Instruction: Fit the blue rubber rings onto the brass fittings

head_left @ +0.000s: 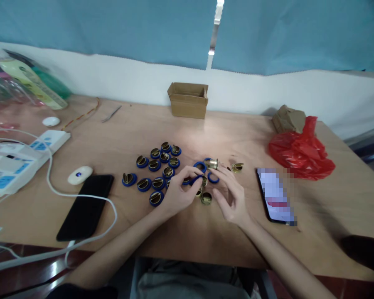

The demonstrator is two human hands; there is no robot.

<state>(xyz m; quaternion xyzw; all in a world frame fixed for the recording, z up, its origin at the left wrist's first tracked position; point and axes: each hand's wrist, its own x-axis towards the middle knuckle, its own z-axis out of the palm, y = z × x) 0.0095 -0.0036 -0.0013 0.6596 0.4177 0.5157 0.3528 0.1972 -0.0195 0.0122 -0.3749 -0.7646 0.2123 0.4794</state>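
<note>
My left hand (pixel 182 191) pinches a blue ring (pixel 195 179) between thumb and fingers. Just to its right, my right hand (pixel 232 197) has its thumb and fingers apart. Its fingertips are close to a brass piece (pixel 213 164); whether they touch it I cannot tell. Around the hands lie loose blue rings (pixel 213 177) and bare brass pieces, one brass cap (pixel 206 198) between the hands and another brass piece (pixel 237 167) off to the right. Left of my left hand, several brass pieces seated in blue rings (pixel 154 165) form a loose group.
A cardboard box (pixel 188 106) stands by the wall. A red plastic bag (pixel 301 155) and a lit phone (pixel 276 197) are on the right. Leftward are a black phone (pixel 84 207) with a white cable, a power strip (pixel 51 141), tweezers (pixel 111 113) and a bottle (pixel 34 81).
</note>
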